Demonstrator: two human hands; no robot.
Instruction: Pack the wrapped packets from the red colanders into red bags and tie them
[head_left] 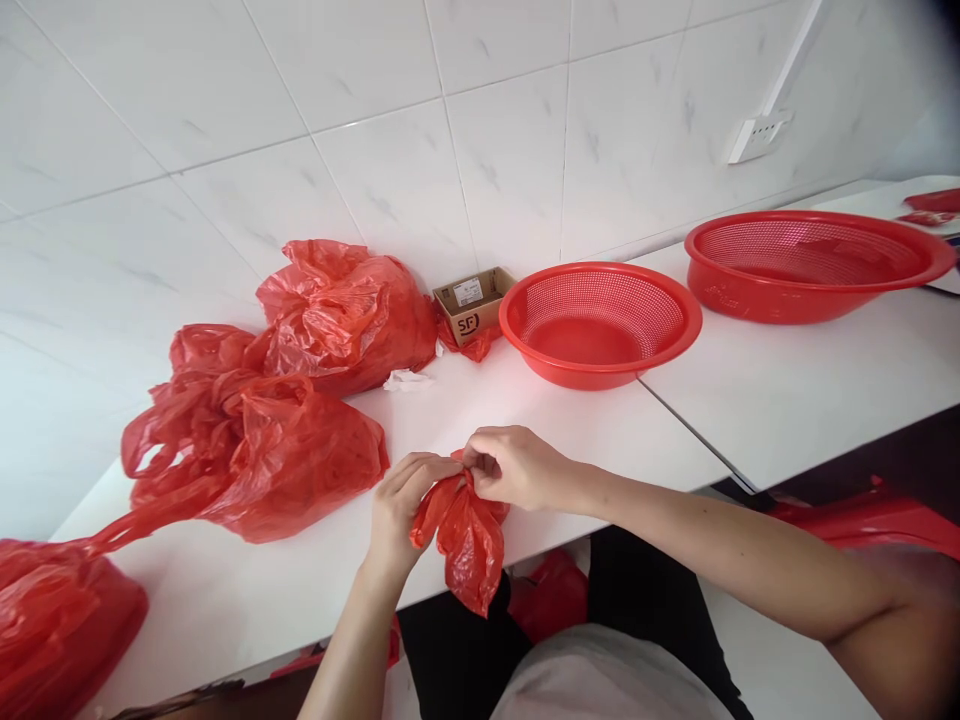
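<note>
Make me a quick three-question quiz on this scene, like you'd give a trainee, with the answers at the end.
1. True or false: the left hand and the right hand are both on the small red bag.
2. Multiple choice: which of these sits right beside the left-hand red basket, near the wall? A) a wall socket B) an open cardboard box C) a glass jar
3. Fill in: the scrap lying on the table is coloured ____.

Key: 1. True. 2. B. 3. White.
</note>
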